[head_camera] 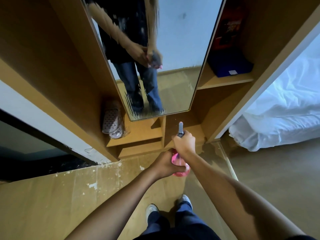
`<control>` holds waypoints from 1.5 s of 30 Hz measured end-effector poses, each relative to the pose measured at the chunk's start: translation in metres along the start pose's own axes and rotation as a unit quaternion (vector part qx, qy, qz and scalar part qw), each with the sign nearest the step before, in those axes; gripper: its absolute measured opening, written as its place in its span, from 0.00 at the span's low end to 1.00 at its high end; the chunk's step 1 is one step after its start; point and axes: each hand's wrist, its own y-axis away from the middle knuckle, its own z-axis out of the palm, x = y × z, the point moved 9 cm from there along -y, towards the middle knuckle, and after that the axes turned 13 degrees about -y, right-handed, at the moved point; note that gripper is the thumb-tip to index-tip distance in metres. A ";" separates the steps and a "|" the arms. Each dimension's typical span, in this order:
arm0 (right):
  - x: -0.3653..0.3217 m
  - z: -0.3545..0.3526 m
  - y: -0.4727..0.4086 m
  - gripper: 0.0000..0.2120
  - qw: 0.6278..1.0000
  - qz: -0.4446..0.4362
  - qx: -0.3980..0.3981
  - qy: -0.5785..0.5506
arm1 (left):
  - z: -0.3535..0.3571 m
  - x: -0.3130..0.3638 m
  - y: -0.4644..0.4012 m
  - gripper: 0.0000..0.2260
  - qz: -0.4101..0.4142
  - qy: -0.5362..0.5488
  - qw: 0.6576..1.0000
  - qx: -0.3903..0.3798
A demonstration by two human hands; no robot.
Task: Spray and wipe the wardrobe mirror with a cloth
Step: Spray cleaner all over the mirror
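The person stands in front of the wardrobe [52, 70] and holds a pink spray bottle [180, 163] with both hands, low and in front of the body. The left hand [167, 164] wraps around the pink body of the bottle from the left side, with the fingers curled under it. The right hand [184, 142] grips the grey spray head [180, 129] from above, the fingers closed around its neck, and the nozzle points forward toward the bottom part of the wardrobe. The mirror [181, 49] is a tall panel with a thin golden frame, fixed between the wooden sides of the wardrobe, and it is well apart from the bottle. On its glass there are wet streaks and drops, mostly near the lower edge and on the upper left part. The mirror reflects the person's legs in blue jeans and the two hands with the bottle. I cannot see a cloth anywhere in the view. To the left of the mirror's lower end, a pair of pale perforated slippers [111, 118] in a clear bag lies on a low shelf. To the right, a dark blue box [230, 66] rests on a higher shelf. A bed with white sheets [285, 110] is on the far right, and the floor [52, 205] is of wood with some white marks.
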 end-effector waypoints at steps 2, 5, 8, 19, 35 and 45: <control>-0.002 -0.004 0.000 0.07 1.000 -0.005 -0.003 -0.008 | 0.001 0.005 -0.002 0.15 0.007 -0.015 1.000 -0.003; -0.006 -0.010 0.000 0.04 0.999 -0.011 -0.017 -0.029 | 0.001 0.012 -0.005 0.16 0.011 -0.031 0.999 -0.005; -0.016 -0.016 0.001 0.07 0.997 -0.024 -0.042 -0.064 | -0.004 0.017 -0.011 0.20 0.012 -0.074 0.997 0.019; -0.058 -0.074 -0.043 0.16 0.979 -0.033 -0.047 -0.197 | 0.000 0.065 -0.083 0.23 0.046 -0.209 0.973 0.088; -0.177 -0.161 -0.179 0.25 0.974 -0.169 -0.152 -0.006 | -0.030 0.201 -0.232 0.27 0.011 -0.110 0.977 0.185; -0.216 -0.172 -0.242 0.18 0.963 -0.220 -0.135 0.074 | -0.073 0.202 -0.295 0.23 -0.012 -0.093 0.965 0.244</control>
